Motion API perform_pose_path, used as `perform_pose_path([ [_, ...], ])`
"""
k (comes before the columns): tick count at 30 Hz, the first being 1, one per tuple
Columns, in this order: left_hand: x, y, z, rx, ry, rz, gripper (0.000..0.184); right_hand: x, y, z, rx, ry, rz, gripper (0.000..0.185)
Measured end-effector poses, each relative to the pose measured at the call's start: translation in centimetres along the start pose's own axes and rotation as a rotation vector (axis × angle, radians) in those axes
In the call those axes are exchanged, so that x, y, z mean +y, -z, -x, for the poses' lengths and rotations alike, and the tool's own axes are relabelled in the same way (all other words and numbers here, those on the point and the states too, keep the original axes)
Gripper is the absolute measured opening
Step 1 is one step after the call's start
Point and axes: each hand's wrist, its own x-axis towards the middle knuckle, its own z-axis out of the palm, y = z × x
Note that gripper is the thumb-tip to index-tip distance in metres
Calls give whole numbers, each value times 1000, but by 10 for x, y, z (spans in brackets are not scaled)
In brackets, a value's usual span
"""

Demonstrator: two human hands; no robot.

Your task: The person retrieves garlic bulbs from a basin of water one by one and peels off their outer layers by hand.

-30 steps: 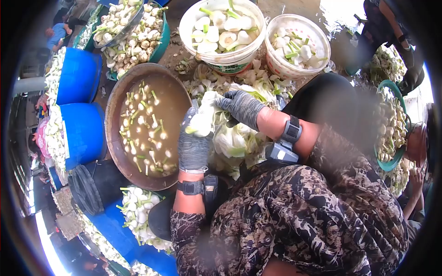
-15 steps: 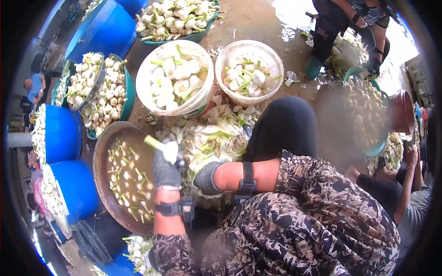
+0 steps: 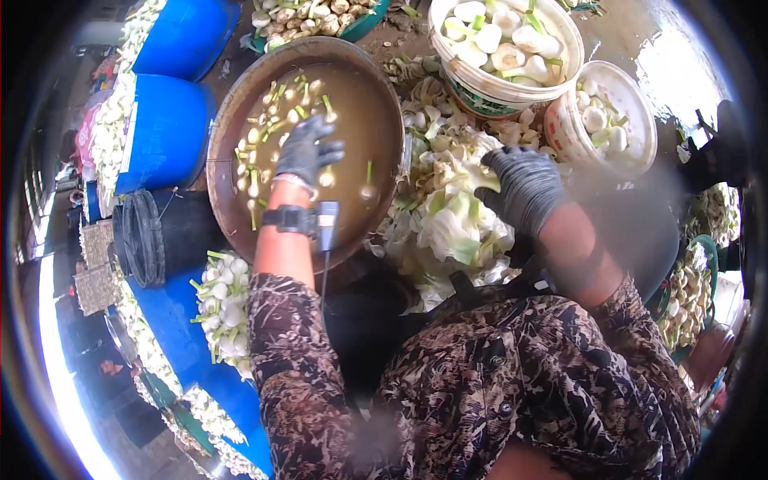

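My left hand [image 3: 307,152], in a dark grey glove, is over the wide brown basin [image 3: 220,188] of murky water. Its fingers are spread and hold nothing I can see. Garlic bulbs [image 3: 254,188] with short green stems float around it, one of them close by the fingertips. My right hand [image 3: 520,186], gloved the same way, hangs above a heap of pale garlic peelings [image 3: 456,224]. The fingers of that hand are apart, and no object shows in them.
Behind the peelings stand a white bucket [image 3: 480,88] of peeled garlic and a smaller white bucket [image 3: 558,128] with more bulbs. Blue tubs [image 3: 168,128] heaped with garlic line the left side. Trimmed garlic [image 3: 224,300] lies near my left forearm.
The view has swung left. My left hand held a peeled garlic bulb by the basin's edge; now it is over the water without it. My right hand's fingers now show, spread.
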Motion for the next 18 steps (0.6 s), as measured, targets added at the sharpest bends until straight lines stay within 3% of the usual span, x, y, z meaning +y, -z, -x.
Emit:
perform_pose_path([
  [2,-40,66,-16,176,147,-44,56,1,-11,-9,201,26,-28,37],
  [4,-70,93,-23,165,191,-126,54,-11,-14,-15,151,22,-49,36],
  [6,-109,106,-40,141,232,-203,52,-22,-15,-16,-44,50,-188,37],
  [8,-146,97,-55,-203,-343,-794,36,-28,-22,-19,-138,67,-238,36],
  [11,-161,30,-42,-401,-216,-779,35,-35,-24,-22,-261,19,-217,38],
  [12,-157,8,-33,-545,-324,-1265,38,-34,-32,-23,-250,53,-226,36],
  [14,-153,-2,-26,-678,-445,-1753,40,-32,-36,-25,-232,81,-231,35],
  [16,-149,5,-23,-602,44,-1313,45,-34,-35,-23,-272,63,-238,35],
  [18,-149,10,-19,-559,127,-1240,49,-34,-35,-21,-267,81,-240,35],
])
